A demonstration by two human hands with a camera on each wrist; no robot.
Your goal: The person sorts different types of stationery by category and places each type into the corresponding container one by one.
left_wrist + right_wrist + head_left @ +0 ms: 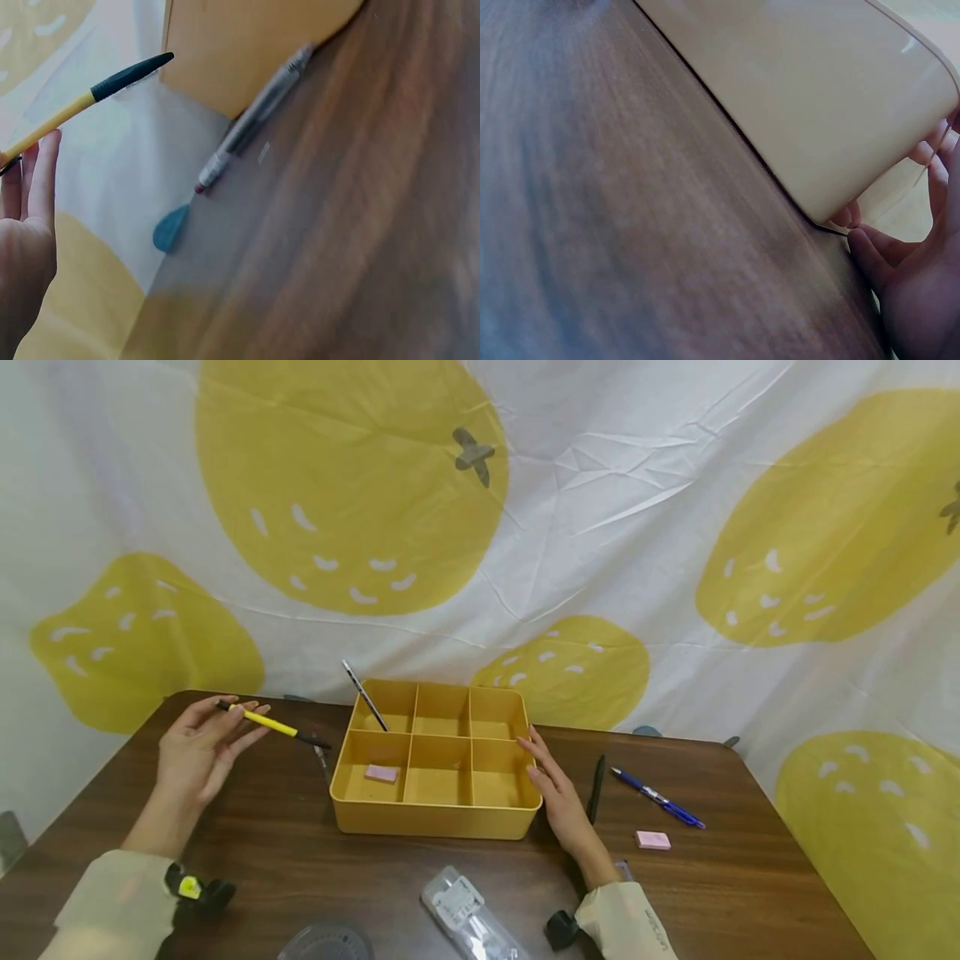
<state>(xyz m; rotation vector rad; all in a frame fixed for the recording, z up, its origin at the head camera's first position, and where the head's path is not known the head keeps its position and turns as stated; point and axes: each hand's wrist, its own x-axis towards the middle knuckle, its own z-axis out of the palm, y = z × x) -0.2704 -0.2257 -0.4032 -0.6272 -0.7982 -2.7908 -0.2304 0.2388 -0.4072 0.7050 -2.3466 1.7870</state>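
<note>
My left hand (198, 747) pinches a yellow pen with black ends (270, 722), raised to the left of a yellow divided box (435, 821). In the left wrist view the pen (64, 116) slants up past the fingertips, its black end pointing to the box. My right hand (558, 793) touches the box's right wall, fingers along the side and rim. The right wrist view has its fingers at the box corner, partly hidden. A slim striped pen or pencil (365, 697) leans in the back left compartment. A pink eraser (382, 773) lies in the front left one.
A clear pen (259, 116) lies by the box's left side. To the right are a black pen (597, 789), a blue pen (660, 797) and another pink eraser (652, 840). In front lie a clear plastic package (472, 914) and a round transparent lid-like thing (326, 942).
</note>
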